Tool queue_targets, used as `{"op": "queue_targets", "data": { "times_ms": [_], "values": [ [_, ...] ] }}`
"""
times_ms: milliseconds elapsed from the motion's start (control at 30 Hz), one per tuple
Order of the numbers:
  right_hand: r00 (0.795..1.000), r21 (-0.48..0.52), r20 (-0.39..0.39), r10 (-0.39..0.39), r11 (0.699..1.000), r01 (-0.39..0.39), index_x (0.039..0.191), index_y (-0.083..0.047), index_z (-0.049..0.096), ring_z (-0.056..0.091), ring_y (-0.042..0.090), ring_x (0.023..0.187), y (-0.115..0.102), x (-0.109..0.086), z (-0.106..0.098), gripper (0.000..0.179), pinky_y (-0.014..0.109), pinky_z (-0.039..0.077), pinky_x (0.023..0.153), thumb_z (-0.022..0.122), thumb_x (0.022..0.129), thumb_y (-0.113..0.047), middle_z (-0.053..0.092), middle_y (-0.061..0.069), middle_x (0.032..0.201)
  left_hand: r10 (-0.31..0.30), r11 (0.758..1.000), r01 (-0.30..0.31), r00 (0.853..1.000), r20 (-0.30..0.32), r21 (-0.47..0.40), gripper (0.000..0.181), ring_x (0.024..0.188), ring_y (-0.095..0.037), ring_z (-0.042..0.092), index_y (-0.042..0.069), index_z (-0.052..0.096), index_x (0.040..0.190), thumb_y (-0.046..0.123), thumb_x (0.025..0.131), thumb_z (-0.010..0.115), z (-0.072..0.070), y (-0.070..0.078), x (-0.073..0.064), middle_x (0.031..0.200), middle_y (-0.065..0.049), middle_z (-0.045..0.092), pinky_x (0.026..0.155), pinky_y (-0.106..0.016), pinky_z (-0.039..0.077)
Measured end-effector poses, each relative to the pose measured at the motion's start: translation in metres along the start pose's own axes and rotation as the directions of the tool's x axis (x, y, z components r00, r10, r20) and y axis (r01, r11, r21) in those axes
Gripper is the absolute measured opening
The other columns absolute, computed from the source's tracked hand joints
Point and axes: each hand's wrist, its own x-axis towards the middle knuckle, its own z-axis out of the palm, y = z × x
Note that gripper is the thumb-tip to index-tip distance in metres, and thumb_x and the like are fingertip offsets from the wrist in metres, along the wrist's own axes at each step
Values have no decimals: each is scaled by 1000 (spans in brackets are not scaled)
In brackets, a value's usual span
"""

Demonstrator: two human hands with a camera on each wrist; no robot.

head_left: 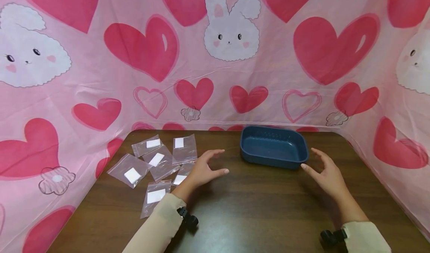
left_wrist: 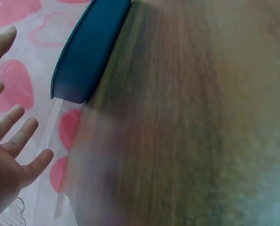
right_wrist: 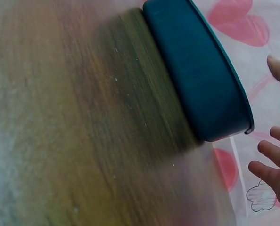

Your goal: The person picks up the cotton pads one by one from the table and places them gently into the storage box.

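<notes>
A dark blue rectangular tub point(head_left: 268, 160) stands near the back edge of the table, to the right of centre. My right hand point(head_left: 328, 175) is at its right end, thumb and fingers spread apart, the thumb tip close by the tub's front right corner. To the tub's left, my left hand point(head_left: 204, 171) hovers over the wood with fingers extended and nothing held. Both palms face inward. Each wrist view shows spread fingers at its outer edge, with the tub's side point(left_wrist: 90, 52) beyond the left hand and its long wall point(right_wrist: 201, 70) beside the right.
Several clear zip bags, each with a white rectangular piece, lie on the left of the brown wooden table point(head_left: 255, 208). One bag point(head_left: 184, 154) lies just beyond my left hand, another point(head_left: 152, 208) by the left sleeve. A pink heart-patterned cloth point(head_left: 228, 74) hangs around the table.
</notes>
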Motion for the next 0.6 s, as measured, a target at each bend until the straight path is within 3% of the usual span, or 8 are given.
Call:
{"op": "queue_targets", "data": {
  "times_ms": [300, 400, 500, 600],
  "values": [
    [1000, 91, -17, 8, 996, -6, 145, 2, 36, 43, 51, 124, 9, 4, 2, 70, 66, 38, 92, 71, 91, -26, 43, 33, 139, 6, 993, -4, 1000, 18, -118, 64, 116, -28, 56, 20, 59, 133, 28, 75, 85, 8, 0, 14, 128, -7, 59, 94, -52, 47],
    [999, 115, -20, 30, 993, -27, 145, 3, 37, 45, 49, 123, 10, 5, 2, 66, 40, 48, 96, 66, 95, -27, 45, 32, 139, -9, 985, 14, 999, 32, -173, 62, 116, -30, 56, 17, 59, 133, 24, 76, 84, 11, -1, 19, 130, -13, 59, 94, -53, 46],
    [999, 139, -20, 42, 990, -39, 146, 3, 37, 45, 48, 122, 12, 7, 1, 63, 11, 45, 85, 62, 97, -27, 46, 32, 138, -30, 969, 39, 999, 40, -242, 60, 118, -35, 55, 16, 59, 133, 21, 78, 83, 14, -2, 23, 131, -14, 58, 96, -56, 45],
    [999, 153, -14, 52, 987, -49, 146, 3, 36, 44, 49, 122, 15, 8, 0, 63, 2, 38, 79, 61, 97, -28, 45, 32, 139, -56, 951, 66, 998, 39, -302, 58, 120, -37, 54, 16, 58, 133, 19, 80, 82, 16, -2, 26, 131, -13, 58, 97, -57, 44]
  ]
}}
